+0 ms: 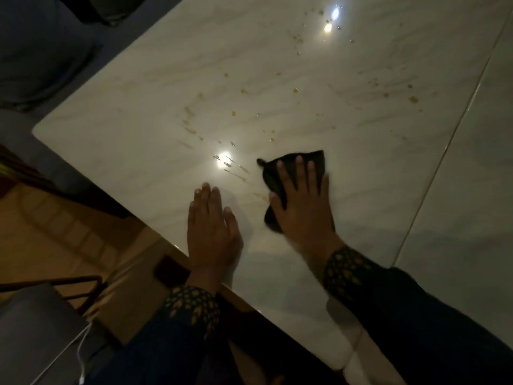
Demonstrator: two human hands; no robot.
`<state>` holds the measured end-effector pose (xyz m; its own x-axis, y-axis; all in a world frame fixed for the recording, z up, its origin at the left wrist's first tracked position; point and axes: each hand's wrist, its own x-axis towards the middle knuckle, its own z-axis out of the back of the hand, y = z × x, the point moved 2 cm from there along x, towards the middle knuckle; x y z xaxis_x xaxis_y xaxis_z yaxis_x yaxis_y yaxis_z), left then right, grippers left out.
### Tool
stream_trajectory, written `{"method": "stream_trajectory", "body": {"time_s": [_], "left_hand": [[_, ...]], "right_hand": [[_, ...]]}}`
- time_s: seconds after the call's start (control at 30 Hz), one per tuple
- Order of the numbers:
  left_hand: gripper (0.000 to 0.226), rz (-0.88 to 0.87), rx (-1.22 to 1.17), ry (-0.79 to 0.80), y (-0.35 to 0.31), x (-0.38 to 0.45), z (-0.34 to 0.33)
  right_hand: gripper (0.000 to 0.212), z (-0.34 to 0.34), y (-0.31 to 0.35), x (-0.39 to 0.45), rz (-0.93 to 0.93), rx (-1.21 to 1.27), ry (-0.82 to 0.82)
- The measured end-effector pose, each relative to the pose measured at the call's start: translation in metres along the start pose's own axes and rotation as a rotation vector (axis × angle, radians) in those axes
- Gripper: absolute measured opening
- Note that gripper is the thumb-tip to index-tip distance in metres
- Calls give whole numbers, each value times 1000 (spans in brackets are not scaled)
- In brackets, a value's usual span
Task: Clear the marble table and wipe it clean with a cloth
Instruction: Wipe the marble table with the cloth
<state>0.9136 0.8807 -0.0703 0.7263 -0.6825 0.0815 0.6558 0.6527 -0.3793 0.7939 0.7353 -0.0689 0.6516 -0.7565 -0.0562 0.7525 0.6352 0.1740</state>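
From the head camera we look down on a pale marble table (277, 79) with faint grey-brown veining, its polished top throwing back two bright light glares, one near the middle and one at the far right.

Our right hand (302, 201) lies flat on a dark cloth (273, 179), fingers (299, 168) spread and straight, pressing it to the marble rather than clutching it. The cloth is black or very dark, crumpled, with one pointed corner poking out to the left and a fold showing below the thumb. It sits near the middle of the table, just right of the nearer glare.

Our left hand (212, 229) rests palm down on the bare marble just left of the cloth, close to the near edge, fingers straight and together, holding nothing. The two hands are near each other but apart.

Both wrists wear dark sleeves (349, 270) with a gold lattice pattern at the cuff.

Yellowish-brown spots and smears (191, 112) are scattered over the marble beyond the hands, some in a streaky line left of the near glare, others dotted toward the far right. Small droplets glint around the far glare.

A thin straight seam (444, 151) runs across the surface on the right.

Off the table to the left we see a tan floor and dark furniture, too dim to name.
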Motion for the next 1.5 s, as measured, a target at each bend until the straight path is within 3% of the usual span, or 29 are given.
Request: {"method": "stream_trajectory", "body": {"time_s": [0.17,0.3,0.43,0.57,0.7,0.87,1.0,1.07,1.2,1.27,1.33,1.5], "left_hand": [[45,-108,-118,47,21,13,17],[39,-342,-24,-5,73,60,54],[46,-255,93,33,143,129,78],[50,-264,159,67,182,189,80],[59,-135,24,88,192,209,64],[59,-154,11,26,191,205,61],[59,-141,12,27,190,207,59],[58,-145,3,37,191,207,59],[58,-143,-11,51,196,209,60],[57,-164,-16,51,197,209,59],[57,-166,-19,51,197,209,60],[57,-160,9,55,196,207,58]], "right_hand": [[59,3,-24,-54,33,57,41],[63,6,-54,-6,-258,-30,-10],[68,-1,6,51,-470,-16,5],[67,-17,100,15,-223,4,-5],[62,-19,98,-45,-60,2,50],[61,-6,44,-26,-377,44,-10],[67,-15,80,27,-559,-18,-36],[69,-20,136,59,-486,-22,-71],[63,-30,217,89,-129,48,19],[59,-28,198,81,-19,48,3],[58,-27,152,64,-59,67,-34],[65,-3,9,23,-685,48,-104]]}}
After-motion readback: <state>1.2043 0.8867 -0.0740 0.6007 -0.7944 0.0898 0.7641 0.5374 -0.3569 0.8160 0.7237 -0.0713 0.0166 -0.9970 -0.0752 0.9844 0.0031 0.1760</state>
